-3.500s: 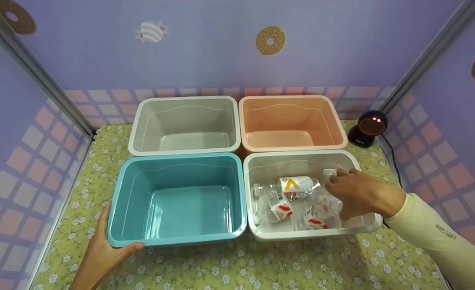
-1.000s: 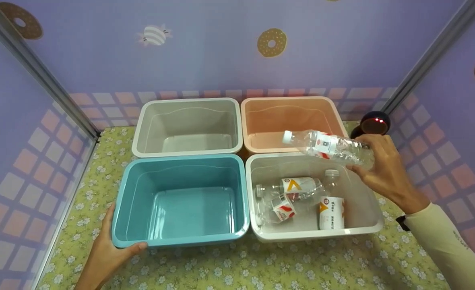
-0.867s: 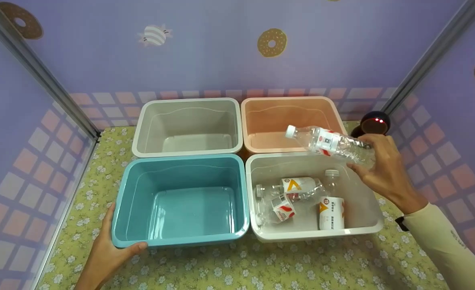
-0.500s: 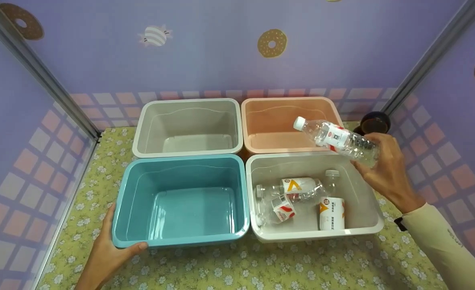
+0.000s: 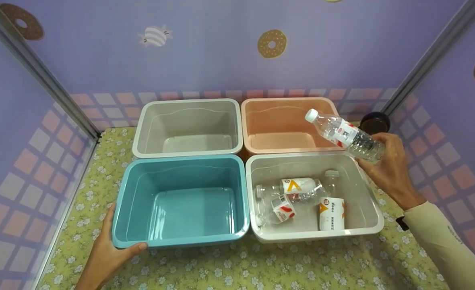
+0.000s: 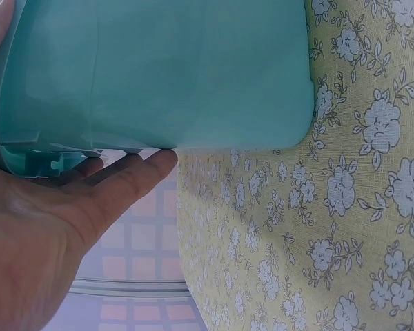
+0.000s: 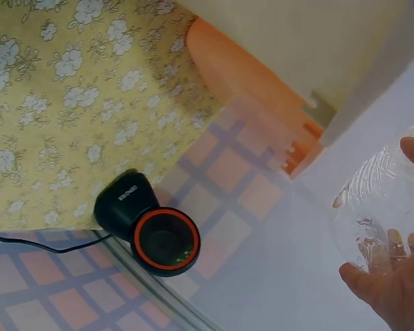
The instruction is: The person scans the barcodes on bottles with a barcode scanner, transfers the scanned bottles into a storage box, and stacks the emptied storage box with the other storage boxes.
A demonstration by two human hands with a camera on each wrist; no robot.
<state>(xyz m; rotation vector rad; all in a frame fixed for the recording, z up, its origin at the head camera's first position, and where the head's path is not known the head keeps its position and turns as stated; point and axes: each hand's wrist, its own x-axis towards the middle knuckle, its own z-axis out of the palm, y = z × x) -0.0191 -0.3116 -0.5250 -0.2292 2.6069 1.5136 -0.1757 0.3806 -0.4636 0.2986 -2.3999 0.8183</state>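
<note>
My right hand (image 5: 390, 169) grips the base end of a clear plastic bottle (image 5: 329, 128) with a white cap and a red-and-white label. The bottle tilts cap-up to the left, above the peach bin's right rim. In the right wrist view, fingers wrap the clear plastic bottle (image 7: 383, 200). My left hand (image 5: 106, 249) holds the near left corner of the teal bin (image 5: 181, 241), thumb at the front rim and fingers along the left wall, as the left wrist view shows. Several clear bottles lie in the off-white bin (image 5: 314, 235), including one with a white-and-orange label (image 5: 332, 213).
Behind stand a grey bin (image 5: 187, 121) and a peach bin (image 5: 290, 121), both with bare floors. A black scanner (image 7: 162, 238) with a cable stands at the back right, partly hidden by my right hand in the head view. Patterned walls enclose the flowered tabletop (image 5: 229, 266).
My right hand has lifted a bottle out of the off-white bin and then tilted its cap end up and rightward. The scanner's red lights have gone off. My left hand stays at the teal bin.
</note>
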